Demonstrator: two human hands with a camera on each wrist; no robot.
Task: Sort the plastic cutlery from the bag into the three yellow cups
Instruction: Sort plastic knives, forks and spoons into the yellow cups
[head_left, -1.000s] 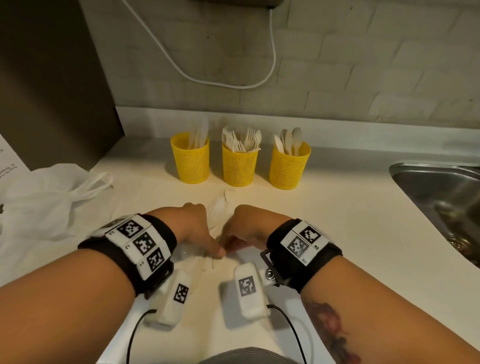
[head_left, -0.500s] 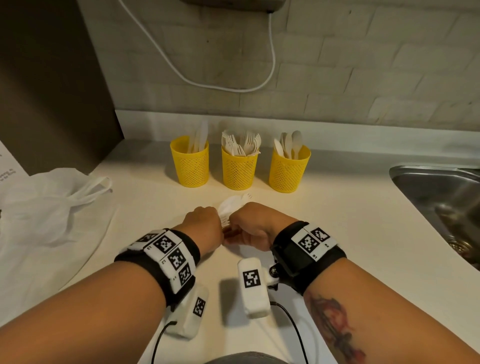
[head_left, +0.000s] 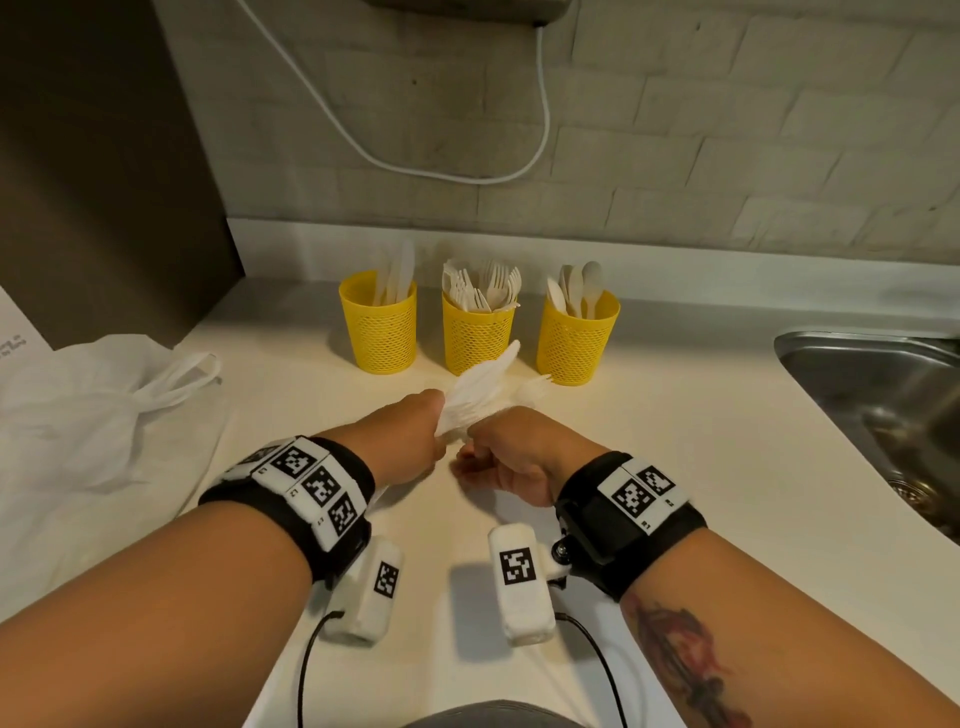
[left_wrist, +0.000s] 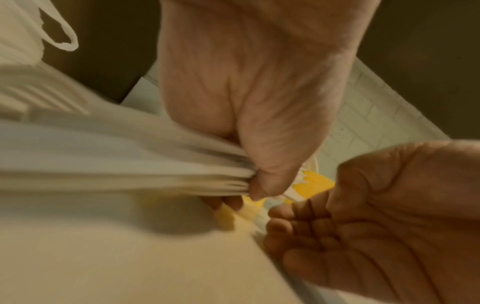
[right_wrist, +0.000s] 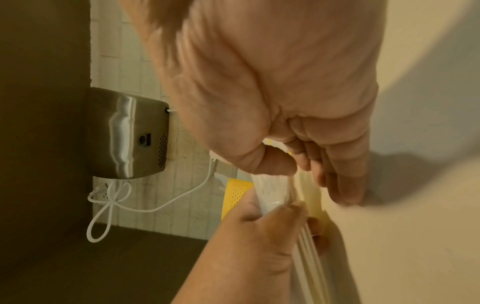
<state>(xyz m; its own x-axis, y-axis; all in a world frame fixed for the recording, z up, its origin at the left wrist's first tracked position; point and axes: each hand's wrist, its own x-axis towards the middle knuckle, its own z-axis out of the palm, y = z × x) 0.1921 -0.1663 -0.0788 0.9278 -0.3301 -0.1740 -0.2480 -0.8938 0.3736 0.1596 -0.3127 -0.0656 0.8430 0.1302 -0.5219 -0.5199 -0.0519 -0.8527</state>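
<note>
Two hands on one bundle of forks (head_left: 475, 392), raised above surface (head_left: 675, 441). Left hand (head_left: 410, 431) fingers wrapped round handles; right hand (head_left: 511, 452) pinching beside it, one stray fork. Step: squaring bundle. Next: carry to middle yellow cup (head_left: 477, 338), tines up.

You've got a fanned bundle of white plastic forks (head_left: 475, 397) raised before three yellow mesh cups (head_left: 477, 340) in a row, holding knives, forks, spoons; the white bag (head_left: 78, 415) lies crumpled on your left
</note>
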